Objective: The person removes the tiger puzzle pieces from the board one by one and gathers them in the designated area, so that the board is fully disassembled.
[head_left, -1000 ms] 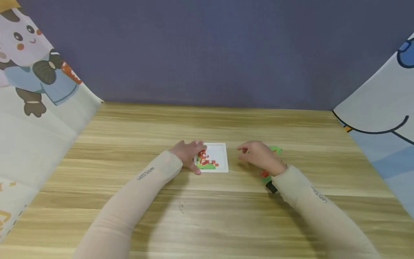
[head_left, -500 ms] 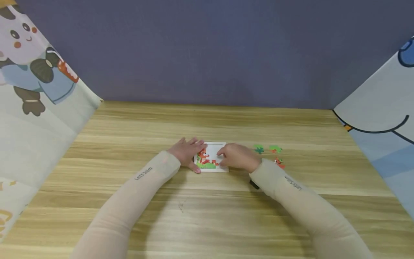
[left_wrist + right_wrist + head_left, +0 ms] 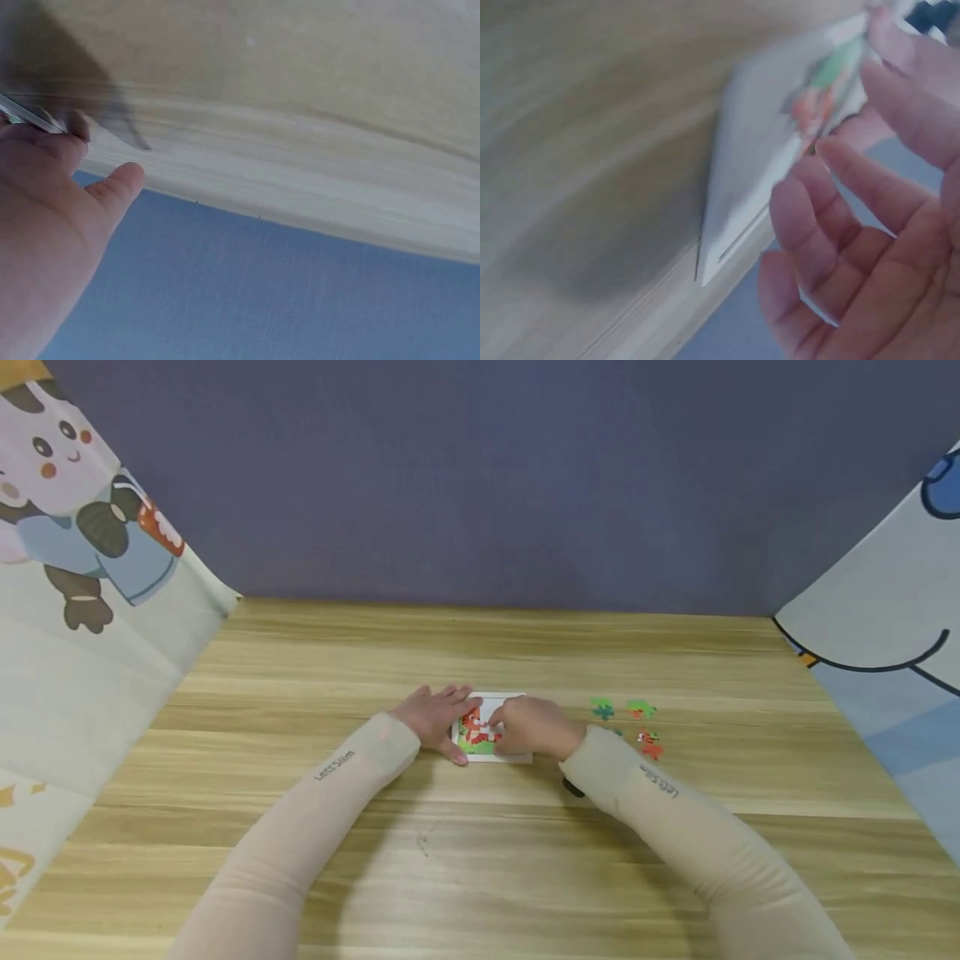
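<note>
A shallow white puzzle tray (image 3: 517,759) lies on the table with red-orange and green tiger puzzle pieces (image 3: 474,747) in its left and lower part. My left hand (image 3: 431,718) rests over the tray's left side, fingers spread and thumb near the front edge. In the left wrist view, the left hand (image 3: 60,202) shows beside the tray's edge. My right hand (image 3: 536,727) is over the tray's right half, index fingertip and thumb apart at the pieces. In the right wrist view, the other fingers of the right hand (image 3: 870,247) are bent loosely. Whether its fingertips pinch a piece is unclear.
Loose puzzle pieces lie right of the tray: a green one (image 3: 602,708), a green-and-orange one (image 3: 642,708) and a tiger-face one (image 3: 648,744). Another shows partly beside the right sleeve (image 3: 622,768). A dark blue panel (image 3: 480,485) stands behind the wooden table (image 3: 480,643).
The right hand has moved left from beside the loose pieces onto the tray, uncovering those pieces. It has shifted slightly farther left in the last half second. The left hand has stayed in place.
</note>
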A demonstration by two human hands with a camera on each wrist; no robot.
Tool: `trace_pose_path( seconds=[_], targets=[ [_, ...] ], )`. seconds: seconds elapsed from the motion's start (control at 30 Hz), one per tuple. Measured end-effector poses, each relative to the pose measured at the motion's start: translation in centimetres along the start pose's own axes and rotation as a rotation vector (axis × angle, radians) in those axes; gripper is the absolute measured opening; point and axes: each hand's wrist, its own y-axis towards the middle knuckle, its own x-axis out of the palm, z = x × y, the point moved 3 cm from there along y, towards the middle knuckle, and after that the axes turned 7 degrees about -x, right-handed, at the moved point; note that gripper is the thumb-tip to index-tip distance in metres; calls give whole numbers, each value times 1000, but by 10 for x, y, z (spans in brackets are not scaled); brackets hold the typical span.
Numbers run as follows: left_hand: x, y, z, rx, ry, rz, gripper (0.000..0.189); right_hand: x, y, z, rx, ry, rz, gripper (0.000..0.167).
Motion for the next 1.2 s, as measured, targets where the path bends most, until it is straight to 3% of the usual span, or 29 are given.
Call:
trace_pose_path(
  seconds=[0.2, 0.7, 1.2],
  targets=[
    [0, 0, 0, -3, 2, -2, 105, -3, 3, 1, 4, 34, -20, 42],
    [-8, 25, -6, -63, -59, -4, 105, -10, 22, 25, -123, -24, -56, 30],
    [-10, 24, -2, -54, -75, -4, 105, -11, 19, 25, -109, -70, -20, 27]
  ],
)
